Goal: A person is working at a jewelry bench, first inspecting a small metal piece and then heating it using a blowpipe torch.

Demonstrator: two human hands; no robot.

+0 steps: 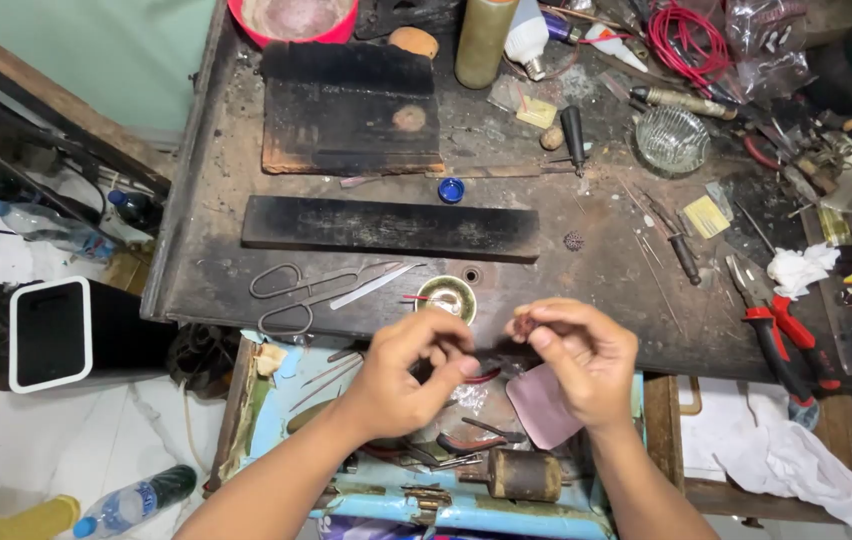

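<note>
both hands curl nearly closed: right hand [586, 360] pinches a small reddish piece [524, 325], left hand's [406, 375] grip unclear.

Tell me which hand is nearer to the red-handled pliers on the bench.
The right hand. The red-handled pliers lie to its right; the left hand is farther away, beyond the right hand.

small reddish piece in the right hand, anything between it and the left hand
Nothing visible. The right hand pinches the small reddish piece at its fingertips, and the left hand sits just beside it with only open air between, above the workbench edge.
</note>
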